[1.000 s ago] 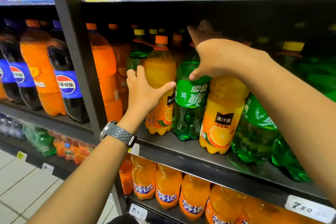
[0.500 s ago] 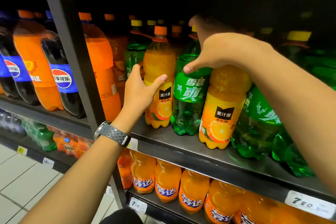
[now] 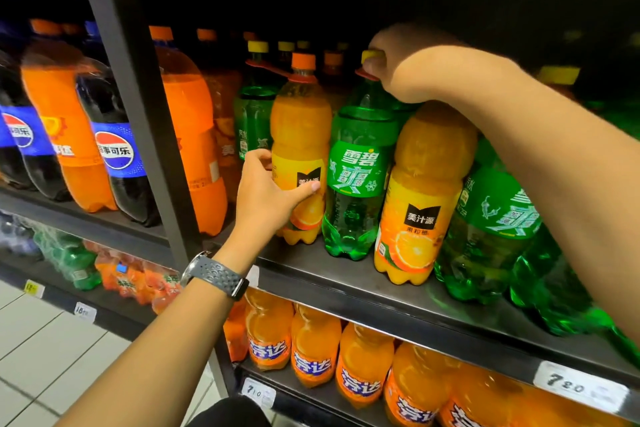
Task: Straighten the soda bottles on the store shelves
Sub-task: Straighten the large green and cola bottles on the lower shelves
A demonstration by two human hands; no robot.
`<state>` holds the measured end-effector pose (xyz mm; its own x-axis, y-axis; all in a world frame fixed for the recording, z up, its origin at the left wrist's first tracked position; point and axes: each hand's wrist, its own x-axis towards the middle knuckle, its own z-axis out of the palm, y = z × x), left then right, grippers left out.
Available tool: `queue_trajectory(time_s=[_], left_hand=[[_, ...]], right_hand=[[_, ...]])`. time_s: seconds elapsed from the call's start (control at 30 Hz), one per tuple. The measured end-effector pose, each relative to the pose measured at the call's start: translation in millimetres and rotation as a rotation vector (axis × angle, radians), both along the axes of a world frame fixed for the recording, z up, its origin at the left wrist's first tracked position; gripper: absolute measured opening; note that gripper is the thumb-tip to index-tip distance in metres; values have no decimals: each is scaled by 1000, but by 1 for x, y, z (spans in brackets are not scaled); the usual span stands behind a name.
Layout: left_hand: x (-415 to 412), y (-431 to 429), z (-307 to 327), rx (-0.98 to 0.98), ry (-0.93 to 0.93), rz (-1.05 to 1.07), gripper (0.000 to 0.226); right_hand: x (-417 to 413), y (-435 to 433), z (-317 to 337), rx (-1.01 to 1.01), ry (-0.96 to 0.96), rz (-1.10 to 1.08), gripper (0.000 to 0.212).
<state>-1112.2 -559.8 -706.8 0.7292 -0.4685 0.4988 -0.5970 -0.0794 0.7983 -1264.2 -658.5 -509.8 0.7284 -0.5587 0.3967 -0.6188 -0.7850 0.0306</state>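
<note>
On the middle shelf stand soda bottles in a front row. My left hand grips the lower body of an orange juice bottle with an orange cap. Right beside it stands a green Sprite bottle; my right hand pinches its yellow cap from above. A second orange juice bottle stands to the right of the Sprite, partly under my right forearm. More green bottles lean further right.
A black upright post divides the shelves. Left of it stand Pepsi bottles and large orange soda bottles. Fanta bottles fill the shelf below. Price tags sit on the shelf edges. Tiled floor lies lower left.
My right hand rose from the bottle shoulders to pinch the green bottle's yellow cap. My left hand slid lower on the orange juice bottle, which now stands closer to the Sprite.
</note>
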Motion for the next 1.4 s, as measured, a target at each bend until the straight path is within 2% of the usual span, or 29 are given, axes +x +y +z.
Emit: queue_trajectory(time_s=[0.23, 0.4, 0.53, 0.73, 0.9, 1.03, 1.1, 1.17, 1.3, 1.4], left_hand=[[2, 7, -10, -33, 68, -168, 81], [-7, 5, -21, 50, -49, -12, 104], [-4, 4, -26, 44, -56, 6, 93], [-2, 10, -27, -2, 7, -146, 79], [-8, 13, -22, -11, -2, -149, 77], [-22, 14, -12, 0, -222, 52, 94], [-30, 13, -6, -37, -351, 131, 93], [-35, 9, -2, -53, -383, 143, 93], [-25, 4, -3, -17, -154, 78, 105], [-13, 5, -7, 23, -81, 41, 99]], right_hand=[[3, -2, 2, -16, -26, -4, 43], [2, -3, 1, -6, -34, 10, 43], [2, -4, 2, -12, -28, 14, 41], [1, -2, 3, -3, -15, 18, 42], [-2, 1, 7, -5, 5, 27, 41], [-5, 2, 7, 15, -6, 46, 44], [-6, 1, 6, 15, -18, 59, 44], [-7, 1, 5, 15, -35, 64, 44], [-7, -1, 1, 30, -70, 79, 42], [-6, -3, 0, 29, -84, 68, 39]])
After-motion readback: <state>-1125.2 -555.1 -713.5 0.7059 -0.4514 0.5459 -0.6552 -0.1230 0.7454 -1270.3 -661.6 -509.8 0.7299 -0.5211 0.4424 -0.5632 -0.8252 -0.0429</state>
